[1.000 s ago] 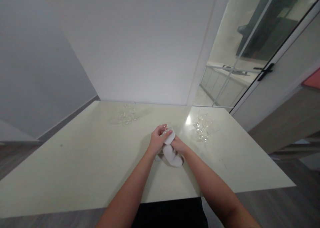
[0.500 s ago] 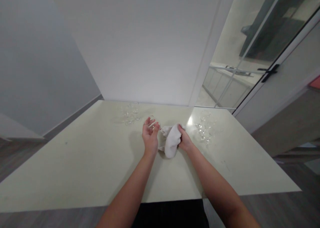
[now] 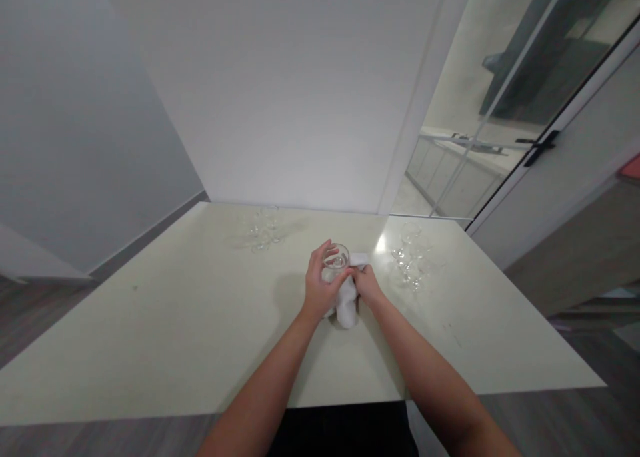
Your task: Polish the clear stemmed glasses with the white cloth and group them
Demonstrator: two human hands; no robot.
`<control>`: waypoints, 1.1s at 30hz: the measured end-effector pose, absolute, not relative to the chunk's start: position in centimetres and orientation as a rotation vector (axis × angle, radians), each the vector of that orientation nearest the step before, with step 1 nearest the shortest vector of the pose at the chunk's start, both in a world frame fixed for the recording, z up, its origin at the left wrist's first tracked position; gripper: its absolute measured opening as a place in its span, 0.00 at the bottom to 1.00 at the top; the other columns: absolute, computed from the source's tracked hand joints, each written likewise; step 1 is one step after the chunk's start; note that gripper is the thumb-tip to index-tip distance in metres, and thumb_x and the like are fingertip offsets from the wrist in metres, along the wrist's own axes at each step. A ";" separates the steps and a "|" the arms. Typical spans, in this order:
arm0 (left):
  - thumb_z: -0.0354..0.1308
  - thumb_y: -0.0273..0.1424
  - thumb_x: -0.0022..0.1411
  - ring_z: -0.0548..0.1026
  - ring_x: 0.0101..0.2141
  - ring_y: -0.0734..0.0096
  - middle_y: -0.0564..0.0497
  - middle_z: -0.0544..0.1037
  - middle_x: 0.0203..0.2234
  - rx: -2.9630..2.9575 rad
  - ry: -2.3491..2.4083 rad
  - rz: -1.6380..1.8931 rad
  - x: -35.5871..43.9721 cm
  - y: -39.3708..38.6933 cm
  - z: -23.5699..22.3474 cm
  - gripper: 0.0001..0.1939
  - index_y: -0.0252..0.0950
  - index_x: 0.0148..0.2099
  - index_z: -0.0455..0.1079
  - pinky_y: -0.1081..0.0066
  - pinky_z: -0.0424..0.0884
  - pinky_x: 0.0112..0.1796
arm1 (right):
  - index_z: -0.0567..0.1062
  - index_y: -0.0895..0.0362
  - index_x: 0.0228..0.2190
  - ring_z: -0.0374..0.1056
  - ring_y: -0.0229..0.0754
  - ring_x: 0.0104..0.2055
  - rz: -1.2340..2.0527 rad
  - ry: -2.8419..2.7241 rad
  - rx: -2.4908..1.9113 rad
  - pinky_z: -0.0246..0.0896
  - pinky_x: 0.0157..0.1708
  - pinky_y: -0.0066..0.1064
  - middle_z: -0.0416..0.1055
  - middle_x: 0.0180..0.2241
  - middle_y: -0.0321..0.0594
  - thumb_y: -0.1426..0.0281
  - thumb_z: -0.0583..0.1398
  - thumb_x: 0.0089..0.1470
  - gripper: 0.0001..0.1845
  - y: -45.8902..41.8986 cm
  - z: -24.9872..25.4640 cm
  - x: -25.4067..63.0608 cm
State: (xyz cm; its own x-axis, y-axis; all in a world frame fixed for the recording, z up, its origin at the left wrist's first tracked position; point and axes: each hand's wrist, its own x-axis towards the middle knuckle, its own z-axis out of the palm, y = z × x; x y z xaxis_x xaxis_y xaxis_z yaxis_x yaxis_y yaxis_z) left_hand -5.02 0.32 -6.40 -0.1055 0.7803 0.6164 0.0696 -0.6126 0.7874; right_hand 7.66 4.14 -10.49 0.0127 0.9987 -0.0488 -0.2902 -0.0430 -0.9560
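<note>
My left hand (image 3: pixel 321 280) is curled round the bowl of a clear drinking glass (image 3: pixel 337 257), whose rim faces up toward me. Close against it, my right hand (image 3: pixel 366 282) grips a white cloth (image 3: pixel 347 303). Part of the cloth hangs down below the hands, and another bit sticks out above the right fingers. The two hands meet at the glass's right side. The lower part of the glass is hidden by my fingers and the cloth.
A pale table (image 3: pixel 200 337) lies under my hands. Several clear glasses (image 3: pixel 411 260) stand to the right, and another group of glasses (image 3: pixel 265 227) stands at the back left. A white wall (image 3: pixel 300 110) borders the far edge, with a glass door (image 3: pixel 500 110) at right.
My left hand has moved right with the glass, whose rim now tips toward me. The cloth has bunched in closer to the glass, and my right hand has shifted slightly down.
</note>
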 end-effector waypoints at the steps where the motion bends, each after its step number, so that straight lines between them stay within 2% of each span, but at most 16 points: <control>1: 0.65 0.34 0.55 0.71 0.51 0.61 0.43 0.67 0.53 1.634 0.944 1.785 -5.1 0.3 -6.3 0.37 0.44 0.64 0.54 0.61 0.71 0.48 | 0.76 0.58 0.32 0.72 0.44 0.32 1.354 -0.890 -1.046 0.67 0.32 0.32 0.77 0.29 0.40 0.58 0.67 0.40 0.19 4.3 -10.4 7.8; 5: 0.63 0.35 0.57 0.70 0.52 0.61 0.42 0.66 0.54 1.643 1.096 1.891 -5.6 0.5 -6.1 0.38 0.44 0.66 0.50 0.61 0.70 0.49 | 0.75 0.56 0.36 0.73 0.51 0.42 1.629 -0.756 -0.891 0.69 0.40 0.40 0.77 0.32 0.45 0.38 0.52 0.48 0.35 4.8 -9.7 8.3; 7: 0.62 0.35 0.57 0.69 0.52 0.60 0.42 0.66 0.54 1.713 1.270 1.936 -5.9 0.7 -6.2 0.38 0.43 0.66 0.51 0.60 0.67 0.51 | 0.75 0.56 0.38 0.71 0.53 0.47 1.713 -0.751 -0.791 0.68 0.44 0.43 0.78 0.35 0.47 0.34 0.46 0.47 0.41 4.7 -9.3 8.7; 9: 0.61 0.35 0.58 0.68 0.53 0.59 0.41 0.67 0.54 1.868 1.433 1.855 -6.1 0.8 -6.4 0.37 0.41 0.66 0.52 0.58 0.64 0.53 | 0.75 0.55 0.38 0.71 0.53 0.48 1.714 -0.735 -0.763 0.68 0.44 0.44 0.77 0.36 0.47 0.34 0.47 0.46 0.41 4.4 -9.1 9.0; 11: 0.59 0.34 0.59 0.66 0.55 0.57 0.41 0.67 0.55 2.072 1.535 1.626 -6.1 0.9 -6.8 0.35 0.41 0.66 0.53 0.57 0.62 0.53 | 0.75 0.55 0.35 0.72 0.53 0.45 1.682 -0.756 -0.815 0.68 0.42 0.42 0.78 0.34 0.45 0.37 0.54 0.44 0.35 4.1 -9.2 9.0; 14: 0.56 0.29 0.59 0.67 0.55 0.58 0.42 0.70 0.55 2.267 1.577 1.298 -5.7 0.8 -7.4 0.32 0.39 0.65 0.54 0.56 0.58 0.54 | 0.75 0.55 0.32 0.73 0.47 0.37 1.572 -0.919 -0.921 0.68 0.39 0.36 0.77 0.31 0.40 0.52 0.66 0.40 0.22 3.8 -9.9 8.6; 17: 0.55 0.25 0.58 0.68 0.55 0.61 0.44 0.71 0.55 2.415 1.518 1.138 -5.4 0.6 -7.6 0.29 0.39 0.62 0.58 0.57 0.56 0.55 | 0.75 0.55 0.34 0.71 0.42 0.35 1.427 -1.074 -0.910 0.65 0.41 0.32 0.77 0.33 0.37 0.64 0.67 0.39 0.16 4.1 -10.5 8.5; 20: 0.54 0.23 0.58 0.66 0.56 0.62 0.45 0.70 0.57 2.593 1.412 1.034 -5.4 0.4 -7.5 0.27 0.40 0.60 0.61 0.58 0.57 0.55 | 0.76 0.56 0.32 0.70 0.40 0.36 1.346 -1.160 -0.862 0.63 0.43 0.31 0.76 0.34 0.36 0.70 0.67 0.37 0.14 4.6 -10.9 8.8; 26: 0.52 0.20 0.56 0.65 0.57 0.59 0.46 0.70 0.57 2.610 1.275 1.144 -5.6 0.5 -7.4 0.29 0.44 0.59 0.63 0.56 0.57 0.55 | 0.77 0.56 0.28 0.69 0.41 0.36 1.249 -1.292 -0.857 0.61 0.46 0.32 0.76 0.31 0.36 0.70 0.63 0.42 0.07 5.1 -11.6 9.2; 33: 0.57 0.22 0.52 0.67 0.55 0.55 0.45 0.71 0.55 2.321 1.342 1.283 -6.0 0.9 -7.7 0.31 0.42 0.59 0.62 0.54 0.60 0.54 | 0.77 0.55 0.33 0.68 0.44 0.43 1.145 -1.205 -1.000 0.60 0.50 0.34 0.75 0.37 0.38 0.63 0.61 0.47 0.12 4.6 -11.1 8.1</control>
